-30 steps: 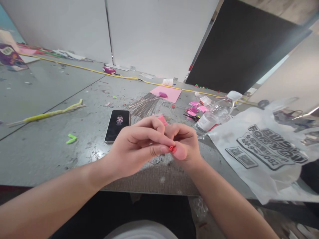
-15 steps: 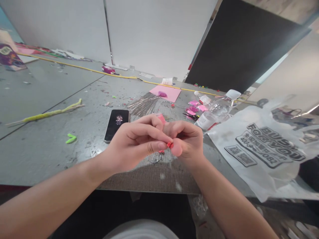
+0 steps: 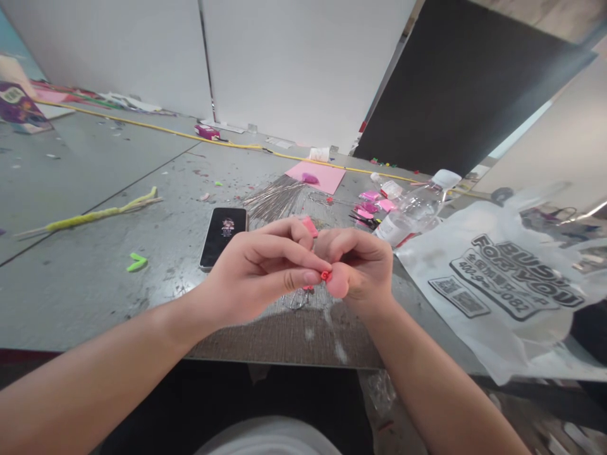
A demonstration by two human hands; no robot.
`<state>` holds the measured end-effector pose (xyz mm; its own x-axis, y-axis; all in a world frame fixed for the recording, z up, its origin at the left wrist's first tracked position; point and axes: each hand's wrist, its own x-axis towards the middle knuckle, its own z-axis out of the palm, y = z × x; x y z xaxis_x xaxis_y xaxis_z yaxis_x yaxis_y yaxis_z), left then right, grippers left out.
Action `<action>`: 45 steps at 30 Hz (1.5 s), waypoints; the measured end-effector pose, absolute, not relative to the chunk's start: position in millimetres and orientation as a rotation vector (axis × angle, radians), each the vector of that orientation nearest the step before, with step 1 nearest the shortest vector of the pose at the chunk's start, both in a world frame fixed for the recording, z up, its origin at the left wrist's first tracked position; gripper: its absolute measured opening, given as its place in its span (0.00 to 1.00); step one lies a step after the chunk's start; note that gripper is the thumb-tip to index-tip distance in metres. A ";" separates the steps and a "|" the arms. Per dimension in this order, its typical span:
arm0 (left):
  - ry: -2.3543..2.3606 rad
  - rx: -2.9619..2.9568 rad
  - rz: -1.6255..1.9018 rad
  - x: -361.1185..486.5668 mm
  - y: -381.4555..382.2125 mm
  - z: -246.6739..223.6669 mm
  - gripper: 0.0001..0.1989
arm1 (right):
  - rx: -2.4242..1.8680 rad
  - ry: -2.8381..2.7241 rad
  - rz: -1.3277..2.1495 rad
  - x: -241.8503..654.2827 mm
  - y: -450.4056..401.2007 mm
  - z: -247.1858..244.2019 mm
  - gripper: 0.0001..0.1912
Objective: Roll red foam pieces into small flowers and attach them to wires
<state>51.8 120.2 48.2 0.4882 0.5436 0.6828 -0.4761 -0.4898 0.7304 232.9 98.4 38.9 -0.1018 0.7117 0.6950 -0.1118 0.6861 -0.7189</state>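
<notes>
Red, small and seemingly folded, a piece (image 3: 325, 276) is held above the surface (image 3: 90, 297), near the middle of its front edge. The left hand (image 3: 260, 268) pinches it narrowly between thumb and index fingertip. The right hand (image 3: 364, 268) has its thumb against the piece's other side, fingers curled; whether they grip anything behind is hidden. From its dull look, the piece is probably light and soft like modelling clay, easy to dent and perhaps tacky rather than slippery. Its rim folds seem most fragile, so a light fingertip hold low on its sides looks safer than pressing across the top. A phone (image 3: 224, 238) lies farther from the front edge, and a plastic bag (image 3: 502, 284) spreads toward the surface's right front corner.
</notes>
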 end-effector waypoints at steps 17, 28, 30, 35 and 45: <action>0.114 1.709 1.258 51.4 117.7 48.2 0.04 | -0.521 -1.501 0.723 231.0 97.6 38.4 0.26; 0.071 1.709 1.263 51.8 116.6 50.8 0.04 | -0.472 -1.566 0.517 232.2 97.0 35.9 0.23; 0.058 1.701 1.262 52.0 116.8 50.8 0.04 | -0.482 -1.586 0.457 232.5 96.8 36.4 0.24; 0.061 1.736 1.276 50.0 118.1 51.9 0.06 | -0.438 -1.628 0.338 231.4 96.6 40.5 0.25; 0.008 1.830 1.276 48.7 121.2 50.8 0.11 | -0.410 -1.613 0.350 230.9 96.7 40.7 0.24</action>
